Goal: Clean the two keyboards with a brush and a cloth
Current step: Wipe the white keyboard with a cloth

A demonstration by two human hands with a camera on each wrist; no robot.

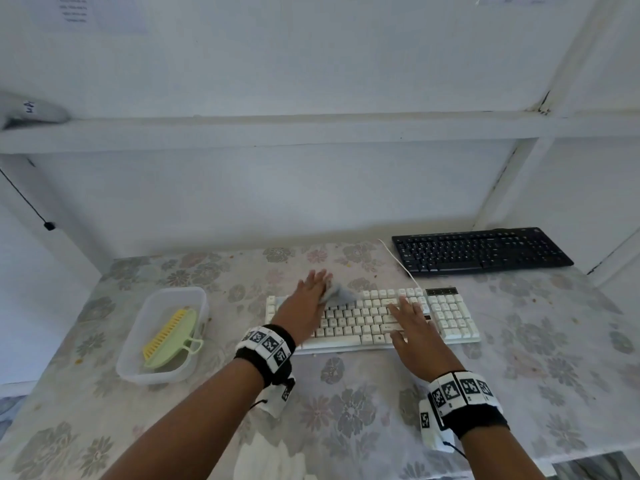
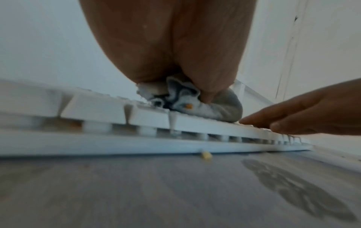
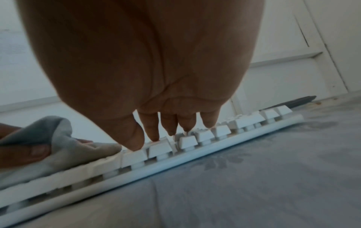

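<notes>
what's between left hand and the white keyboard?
A bunched grey cloth, held under the left hand and pressed onto the keys of the white keyboard; clearest in the left wrist view.

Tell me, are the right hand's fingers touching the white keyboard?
Touching. In the right wrist view, the right hand rests its fingertips on the white keyboard keys, no gap.
</notes>
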